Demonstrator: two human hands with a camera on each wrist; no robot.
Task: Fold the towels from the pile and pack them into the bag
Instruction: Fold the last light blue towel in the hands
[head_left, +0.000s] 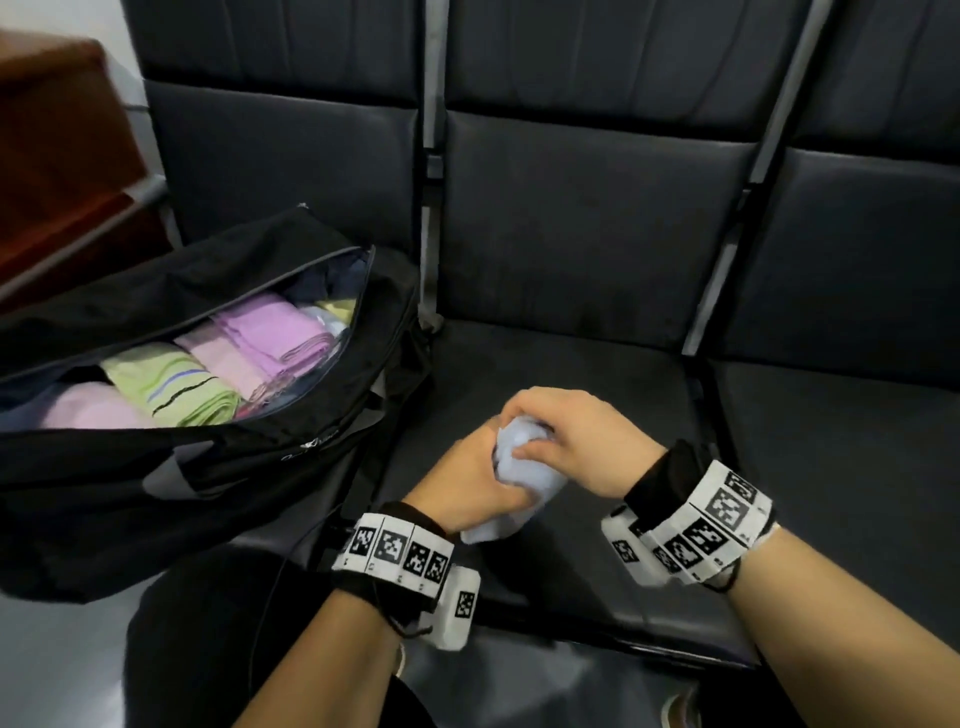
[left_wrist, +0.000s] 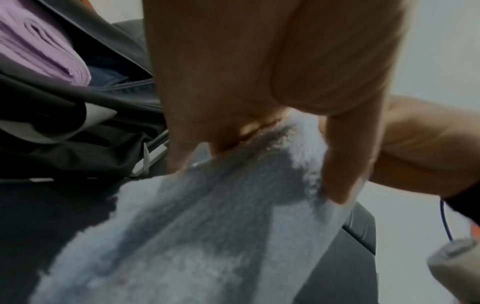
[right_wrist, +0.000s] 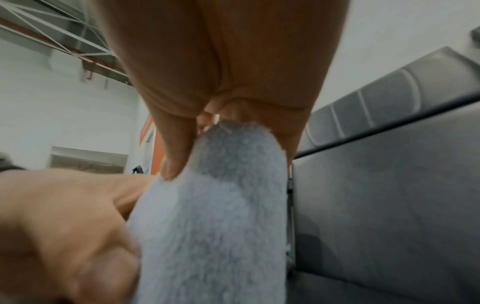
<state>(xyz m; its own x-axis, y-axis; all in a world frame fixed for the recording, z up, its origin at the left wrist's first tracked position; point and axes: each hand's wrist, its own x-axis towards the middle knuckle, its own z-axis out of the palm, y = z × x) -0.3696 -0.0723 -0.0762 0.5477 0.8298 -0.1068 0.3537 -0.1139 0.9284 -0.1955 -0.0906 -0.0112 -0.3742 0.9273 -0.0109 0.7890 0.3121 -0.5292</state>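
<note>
A small pale blue towel (head_left: 524, 470) is bunched between both hands above the middle seat. My left hand (head_left: 475, 480) grips its lower part from the left. My right hand (head_left: 561, 441) grips its top from the right. In the left wrist view the blue towel (left_wrist: 207, 236) hangs down from the left hand's fingers (left_wrist: 340, 164). In the right wrist view the towel (right_wrist: 215, 216) sits pinched under the right hand's fingers (right_wrist: 176, 156). The black bag (head_left: 171, 483) lies open on the left seat, holding several folded pink, purple and green towels (head_left: 176, 387).
A row of dark padded seats (head_left: 587, 249) runs across the back, with metal frame bars (head_left: 430, 156) between them. A brown wooden piece of furniture (head_left: 57, 156) stands at the far left. My dark-trousered knee (head_left: 218, 639) is below the bag.
</note>
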